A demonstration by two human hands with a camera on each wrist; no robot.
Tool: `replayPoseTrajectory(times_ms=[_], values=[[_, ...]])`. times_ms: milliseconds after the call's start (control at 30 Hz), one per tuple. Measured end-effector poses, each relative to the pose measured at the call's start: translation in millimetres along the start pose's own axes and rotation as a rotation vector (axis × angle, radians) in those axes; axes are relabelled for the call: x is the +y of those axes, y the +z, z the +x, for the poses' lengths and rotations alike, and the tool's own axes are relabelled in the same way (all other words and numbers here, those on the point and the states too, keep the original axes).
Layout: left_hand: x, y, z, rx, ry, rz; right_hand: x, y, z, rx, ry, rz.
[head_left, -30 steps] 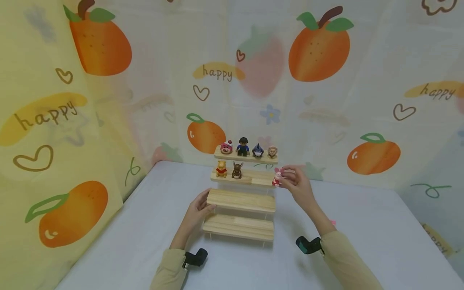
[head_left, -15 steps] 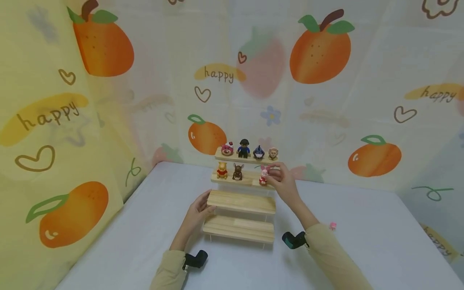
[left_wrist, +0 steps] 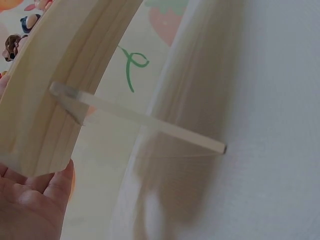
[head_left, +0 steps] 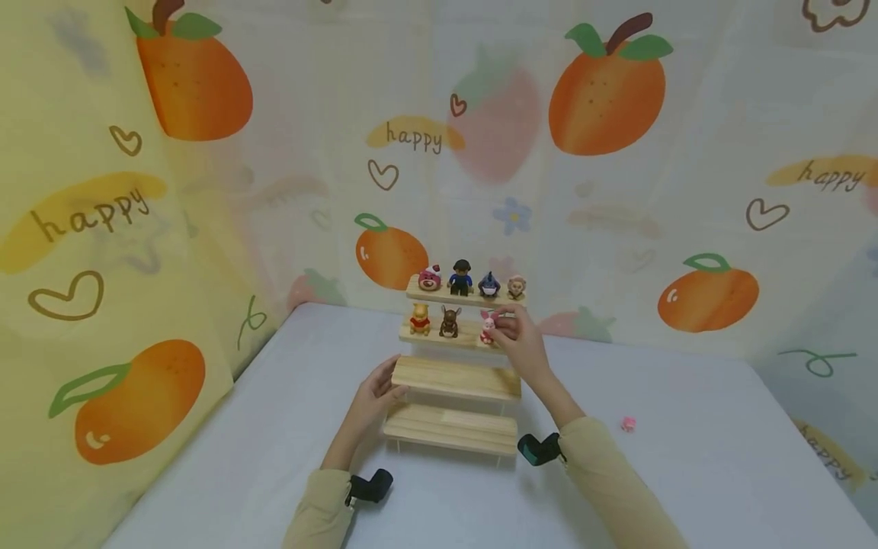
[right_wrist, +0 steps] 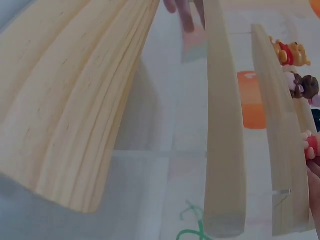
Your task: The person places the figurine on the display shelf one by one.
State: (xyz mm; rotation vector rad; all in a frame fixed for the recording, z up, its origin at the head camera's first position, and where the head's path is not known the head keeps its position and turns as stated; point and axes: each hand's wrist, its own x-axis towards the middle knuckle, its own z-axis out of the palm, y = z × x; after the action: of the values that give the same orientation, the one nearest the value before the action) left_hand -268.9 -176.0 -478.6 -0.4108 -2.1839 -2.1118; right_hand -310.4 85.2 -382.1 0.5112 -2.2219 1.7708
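Note:
My right hand (head_left: pixel 524 343) pinches a pink piglet figurine (head_left: pixel 488 328) at the second-highest tier of a stepped wooden display stand (head_left: pixel 456 378). In the right wrist view that figurine (right_wrist: pixel 311 146) shows at the right edge, by the board; whether its base touches the wood I cannot tell. On the same tier stand a yellow bear figurine (head_left: pixel 420 320) in a red shirt and a brown long-eared figurine (head_left: pixel 450 323). My left hand (head_left: pixel 373 390) holds the left end of the tier below; in the left wrist view its fingers (left_wrist: pixel 60 182) lie against the board's end.
The top tier carries a pink bear (head_left: pixel 430 279), a figure in blue with dark hair (head_left: pixel 461 278), a blue donkey (head_left: pixel 489 285) and a pale-faced figurine (head_left: pixel 516 287). A small pink figurine (head_left: pixel 629 424) lies on the white tabletop (head_left: pixel 686 473) to the right. A printed curtain hangs behind.
My right hand has carried the piglet figurine leftward along the second tier, from its right end closer to the brown figurine. The left hand keeps its place on the stand.

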Motion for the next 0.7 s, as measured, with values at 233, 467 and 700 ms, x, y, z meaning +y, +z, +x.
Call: replayPoseTrajectory(times_ms=[233,467,700], values=[[0.2,0.0,1.1,0.011,0.001,0.001,0.5,8.8,7.9,-0.018,0.034,-0.004],[0.0,-0.4,2.9,-0.005,0.035,-0.008,-5.6,11.2,9.0,-0.035,0.079,-0.006],[-1.2,0.8,1.0,-0.001,0.006,-0.003,-3.3,7.2,5.0,-0.064,0.063,-0.023]])
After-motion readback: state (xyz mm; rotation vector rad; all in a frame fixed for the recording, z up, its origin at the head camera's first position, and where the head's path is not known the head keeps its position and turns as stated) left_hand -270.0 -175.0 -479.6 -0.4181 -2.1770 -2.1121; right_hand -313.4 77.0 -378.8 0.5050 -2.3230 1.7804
